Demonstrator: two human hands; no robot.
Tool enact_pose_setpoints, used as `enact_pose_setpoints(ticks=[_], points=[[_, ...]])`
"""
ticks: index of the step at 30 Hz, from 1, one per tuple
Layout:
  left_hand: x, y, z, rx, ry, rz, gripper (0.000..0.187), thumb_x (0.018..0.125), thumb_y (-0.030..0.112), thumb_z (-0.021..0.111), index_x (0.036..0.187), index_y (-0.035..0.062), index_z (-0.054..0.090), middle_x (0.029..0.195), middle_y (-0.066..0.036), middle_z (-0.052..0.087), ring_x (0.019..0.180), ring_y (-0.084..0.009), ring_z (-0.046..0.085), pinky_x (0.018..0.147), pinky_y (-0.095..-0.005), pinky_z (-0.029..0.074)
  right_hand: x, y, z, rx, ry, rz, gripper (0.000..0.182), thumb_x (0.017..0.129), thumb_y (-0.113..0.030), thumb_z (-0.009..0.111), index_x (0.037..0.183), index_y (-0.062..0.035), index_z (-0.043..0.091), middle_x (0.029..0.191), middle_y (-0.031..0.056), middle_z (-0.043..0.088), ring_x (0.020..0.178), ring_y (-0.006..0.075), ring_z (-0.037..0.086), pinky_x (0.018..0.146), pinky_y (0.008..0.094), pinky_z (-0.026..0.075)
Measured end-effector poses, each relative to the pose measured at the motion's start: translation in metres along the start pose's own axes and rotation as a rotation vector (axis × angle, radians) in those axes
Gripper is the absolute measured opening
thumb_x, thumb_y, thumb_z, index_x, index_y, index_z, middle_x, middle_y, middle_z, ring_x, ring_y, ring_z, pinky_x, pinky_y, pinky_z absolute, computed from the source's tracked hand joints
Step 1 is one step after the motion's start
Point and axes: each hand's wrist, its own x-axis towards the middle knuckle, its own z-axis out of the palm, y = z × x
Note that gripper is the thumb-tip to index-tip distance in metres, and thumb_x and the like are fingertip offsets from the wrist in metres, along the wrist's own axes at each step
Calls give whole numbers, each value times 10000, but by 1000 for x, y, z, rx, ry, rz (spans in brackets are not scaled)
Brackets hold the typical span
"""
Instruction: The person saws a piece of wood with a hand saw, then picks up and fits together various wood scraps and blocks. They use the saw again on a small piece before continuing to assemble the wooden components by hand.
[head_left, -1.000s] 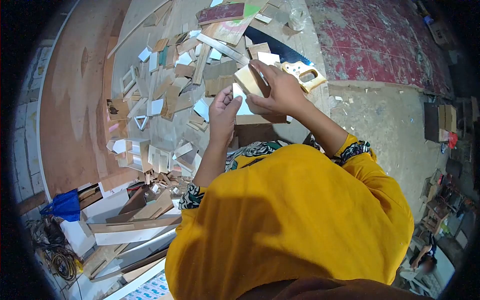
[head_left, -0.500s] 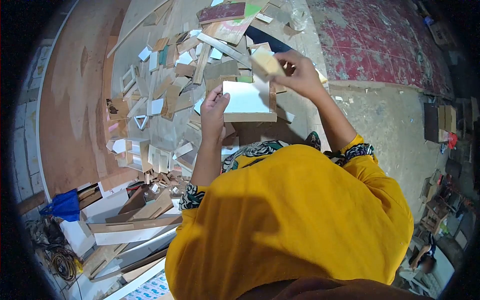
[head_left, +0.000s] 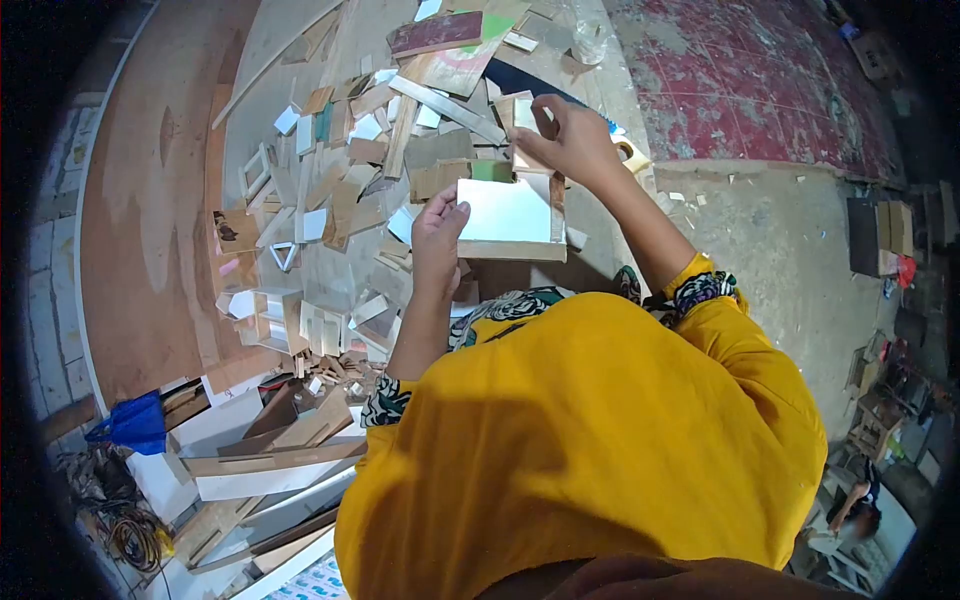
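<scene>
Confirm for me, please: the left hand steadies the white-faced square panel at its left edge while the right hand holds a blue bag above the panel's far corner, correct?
Not quite. In the head view the right hand holds a small wooden piece, not a blue bag; the blue bag lies far off at the lower left. The rest stands: the left hand steadies the white-faced square panel at its left edge.

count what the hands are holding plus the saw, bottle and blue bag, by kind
White-faced board, steadied by the left hand: 1
Small wood piece, in the right hand: 1
Handsaw, partly hidden behind the right hand: 1
Clear bottle: 1
Blue bag: 1
Total: 5
</scene>
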Motion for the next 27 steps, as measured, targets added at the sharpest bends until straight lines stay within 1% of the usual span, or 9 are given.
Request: enact_pose_setpoints(ticks=[4,7,9,10,12,15,18,21,27], points=[[-5,2,-2,-36,30,-38,309,842,49,554,1135,-45,527,1010,-85,607,900,-117,568,814,-234,436,3,1,-3,27,21,-57,494,718,-417,699,1027,-49,584,608,77,593,516,242,573,531,329,462],[-6,4,-4,-45,22,-14,314,839,51,556,1137,-44,527,1010,-88,607,902,-119,568,819,-237,436,4,0,-11,44,-115,9,503,711,-375,720,1068,-49,582,725,107,620,620,239,591,596,319,470],[-8,7,-5,-60,10,-2,315,839,52,556,1137,-44,527,1009,-91,607,902,-121,569,820,-240,437,6,12,-7,34,140,-214,537,663,-360,750,1087,-68,598,881,135,631,797,277,607,693,343,474],[-9,10,-4,-51,-6,16,320,839,53,556,1142,-46,524,1008,-92,607,903,-122,569,819,-242,437,8,18,-7,32,140,-214,537,663,-360,750,1087,-68,598,881,135,631,797,277,607,693,343,474],[-11,16,-2,-43,-21,34,325,840,54,555,1147,-48,521,1007,-93,607,903,-123,569,819,-243,437,12,25,-10,346,-65,-260,570,651,-331,774,1117,-59,588,963,119,626,855,223,596,731,314,465],[-13,22,-1,55,-33,74,337,843,55,550,1159,-53,512,1007,-94,607,902,-122,569,817,-243,435,7,24,-19,505,-241,-80,590,683,-276,774,1170,-31,549,1035,79,598,932,185,558,831,324,443],[-15,26,2,76,-49,96,344,843,55,548,1166,-56,507,1004,-92,607,894,-116,567,817,-240,431,2,17,-23,638,-240,-6,592,669,-231,789,1167,-20,546,1061,68,596,933,174,558,852,311,441],[-19,28,7,67,-16,124,339,847,56,545,1164,-58,507,998,-89,607,883,-112,564,811,-234,430,-1,23,-12,663,-133,15,597,666,-203,790,1179,-29,539,1050,61,598,941,165,558,869,305,436],[-26,34,14,145,-18,188,316,860,60,535,1151,-60,510,986,-92,607,878,-109,564,786,-231,433,-7,22,-13,743,-138,-51,608,662,-186,787,1191,-37,526,1047,60,595,961,167,553,885,306,430]])
